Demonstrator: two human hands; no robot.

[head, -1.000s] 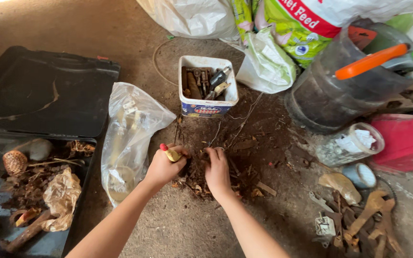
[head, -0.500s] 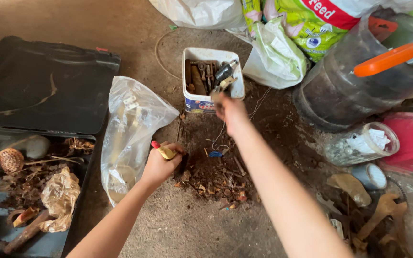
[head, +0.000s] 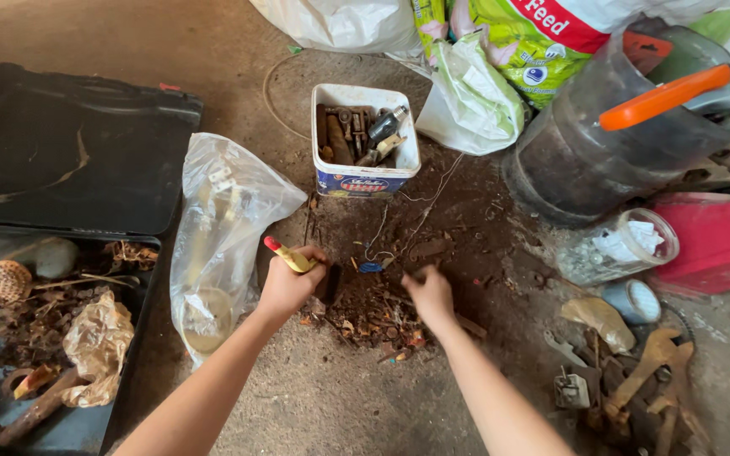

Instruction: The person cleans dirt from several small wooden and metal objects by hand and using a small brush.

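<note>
Left hand [head: 287,285]: clenched round a yellow-handled tool [head: 291,255], red tip up and to the left; working end hidden behind the fist, perhaps a brush or scraper, angled down toward the debris, as for sweeping or prying.
Right hand [head: 430,293]: down on the rusty debris pile [head: 382,317], fingers curled into the scraps; whether pinching a piece or merely raking, cannot tell.
Debris pile: dark soil, rust flakes and small metal bits on the concrete floor [head: 314,405], directly between both hands, just below the tub; a small blue scrap [head: 371,267] at its upper edge.
White plastic tub [head: 365,143]: upright just beyond the pile, loaded with rusty bolts and fittings; close enough for either hand to reach.
Clear plastic bag [head: 217,228]: lying flat just left of the left hand, pale items inside.
Black case [head: 61,152]: open at the floor's left edge, lower half holding rusty scraps, a crumpled brown wrapper and a small woven ball.
Dark plastic bottle [head: 585,152]: upper right, orange-handled tool across its cut top.
Clear jar [head: 614,245]: on its side below it, beside a red container [head: 720,245].
Rusty wrenches [head: 648,371]: heaped at the lower right, well apart from the hands.
</note>
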